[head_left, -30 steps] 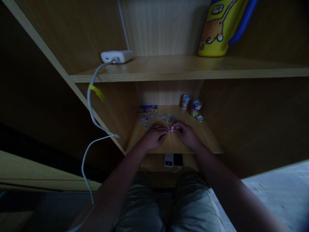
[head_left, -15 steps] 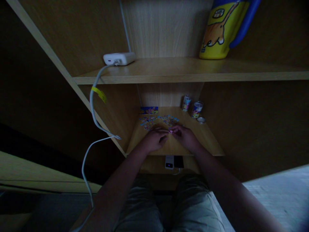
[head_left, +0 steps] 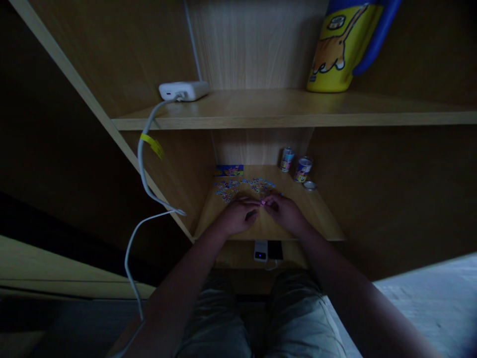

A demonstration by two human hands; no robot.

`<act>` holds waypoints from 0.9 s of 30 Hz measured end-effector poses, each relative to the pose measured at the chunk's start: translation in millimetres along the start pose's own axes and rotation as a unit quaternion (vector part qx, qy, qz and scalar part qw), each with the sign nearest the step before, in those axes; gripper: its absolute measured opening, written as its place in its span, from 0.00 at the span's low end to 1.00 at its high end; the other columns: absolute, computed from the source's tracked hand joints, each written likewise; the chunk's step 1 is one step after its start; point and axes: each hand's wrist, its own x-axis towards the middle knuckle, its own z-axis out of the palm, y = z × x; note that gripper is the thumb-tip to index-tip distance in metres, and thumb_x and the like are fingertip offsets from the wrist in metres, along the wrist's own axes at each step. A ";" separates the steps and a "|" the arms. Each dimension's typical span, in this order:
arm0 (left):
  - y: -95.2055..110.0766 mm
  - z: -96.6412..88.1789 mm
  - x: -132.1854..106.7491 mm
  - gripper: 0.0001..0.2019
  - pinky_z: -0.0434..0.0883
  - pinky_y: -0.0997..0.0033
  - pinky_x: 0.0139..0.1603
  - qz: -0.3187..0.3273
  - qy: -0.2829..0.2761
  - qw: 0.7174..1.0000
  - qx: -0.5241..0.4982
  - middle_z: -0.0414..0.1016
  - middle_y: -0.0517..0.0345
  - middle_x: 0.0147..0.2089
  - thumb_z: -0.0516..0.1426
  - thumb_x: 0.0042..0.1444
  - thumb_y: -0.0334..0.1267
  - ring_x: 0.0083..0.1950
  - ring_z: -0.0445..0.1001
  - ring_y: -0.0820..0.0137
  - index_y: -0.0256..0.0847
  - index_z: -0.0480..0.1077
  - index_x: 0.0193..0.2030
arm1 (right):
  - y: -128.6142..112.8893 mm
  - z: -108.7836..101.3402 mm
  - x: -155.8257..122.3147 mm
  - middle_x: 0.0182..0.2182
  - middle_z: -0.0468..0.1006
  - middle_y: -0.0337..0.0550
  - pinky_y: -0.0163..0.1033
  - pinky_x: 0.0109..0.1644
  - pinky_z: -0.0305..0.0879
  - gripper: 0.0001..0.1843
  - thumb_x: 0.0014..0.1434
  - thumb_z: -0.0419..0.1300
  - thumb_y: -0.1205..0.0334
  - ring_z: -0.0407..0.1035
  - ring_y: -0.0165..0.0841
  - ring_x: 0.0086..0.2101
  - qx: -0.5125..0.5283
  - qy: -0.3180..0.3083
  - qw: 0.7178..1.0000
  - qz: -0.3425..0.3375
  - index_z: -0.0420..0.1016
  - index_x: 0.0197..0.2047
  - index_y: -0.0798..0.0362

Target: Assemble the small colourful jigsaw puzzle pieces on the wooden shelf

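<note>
Just in front of the mostly unjoined loose puzzle pieces (head_left: 244, 186), the right hand (head_left: 285, 213) is pinching one small piece (head_left: 263, 202) while the left hand (head_left: 235, 217) is resting curled, its grip unclear.

1. Single head-worn view, looking forward and down into a wooden shelf unit (head_left: 283, 107).
2. Lower shelf sits mid-frame, at arm's reach.
3. Lighting dim; detail below that shelf is probably unreliable.
</note>
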 end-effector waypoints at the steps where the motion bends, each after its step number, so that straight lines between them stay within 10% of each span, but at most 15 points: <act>1: -0.2 0.0 0.0 0.17 0.75 0.43 0.72 0.001 0.000 1.000 -0.001 0.86 0.53 0.64 0.62 0.69 0.33 0.65 0.83 0.57 0.50 0.82 0.62 | -0.2 0.2 0.2 0.39 0.87 0.41 0.43 0.44 0.73 0.07 0.73 0.64 0.57 0.80 0.37 0.37 -0.008 -0.001 1.000 -0.002 0.82 0.50 0.46; 27: 1.7 -3.2 -0.5 0.16 0.75 0.45 0.72 -0.007 -0.003 1.000 -0.005 0.86 0.54 0.63 0.62 0.69 0.33 0.64 0.82 0.57 0.50 0.83 0.60 | -11.8 -1.0 -3.3 0.46 0.86 0.45 0.45 0.54 0.77 0.06 0.72 0.67 0.66 0.82 0.39 0.47 -0.070 -0.012 0.995 -0.066 0.86 0.46 0.47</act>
